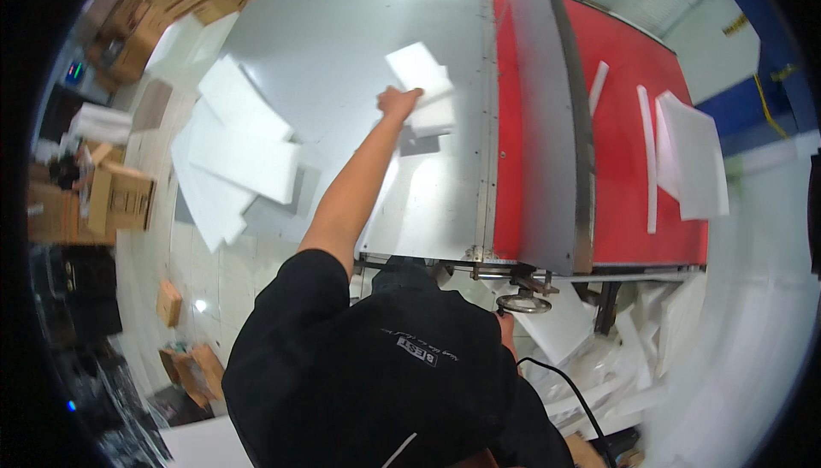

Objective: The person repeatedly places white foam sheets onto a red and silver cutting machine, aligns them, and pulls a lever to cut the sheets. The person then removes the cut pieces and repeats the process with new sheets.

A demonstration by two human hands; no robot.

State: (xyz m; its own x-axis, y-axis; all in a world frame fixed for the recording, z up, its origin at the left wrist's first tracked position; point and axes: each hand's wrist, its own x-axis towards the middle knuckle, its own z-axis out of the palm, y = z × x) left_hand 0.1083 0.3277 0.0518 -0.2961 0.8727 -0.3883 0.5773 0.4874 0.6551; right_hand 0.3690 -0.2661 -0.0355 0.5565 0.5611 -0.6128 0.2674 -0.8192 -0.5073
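My left hand [399, 103] reaches out over the grey metal table, its fingers closed on a white foam block [416, 64]. More small white foam pieces [433, 115] lie against that block, under and beside the hand. By the table's front edge, my right hand [506, 329] is at the handle of a metal handwheel [524, 304]. My body hides most of that hand; its visible part looks wrapped at the handle.
Larger white foam sheets [248, 147] overlap at the table's left. An upright grey metal panel [547, 126] separates the table from a red surface [624, 220] holding white strips and sheets. Cartons [120, 198] stand left; a black cable [569, 382] hangs below right.
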